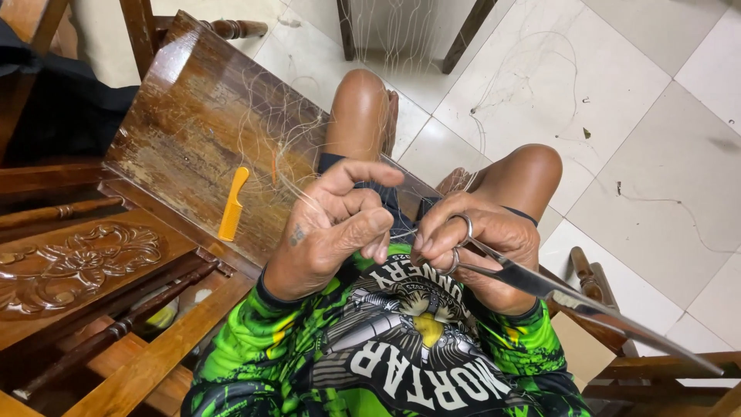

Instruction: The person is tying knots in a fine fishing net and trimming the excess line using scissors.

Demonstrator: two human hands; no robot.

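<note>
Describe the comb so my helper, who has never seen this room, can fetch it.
Find the dark wooden table to the left of the seated person's knees. On its worn top, near the edge closest to the left hand, lies the comb. It is small, plastic and bright orange, the only vivid thing on the brown wood.

comb [233,204] on wooden seat [193,123], left of left hand [328,232]; scissors [571,297] in right hand [482,247], blades pointing right.

Pale tiled floor [617,116], carved wooden chairs [85,262]
</note>
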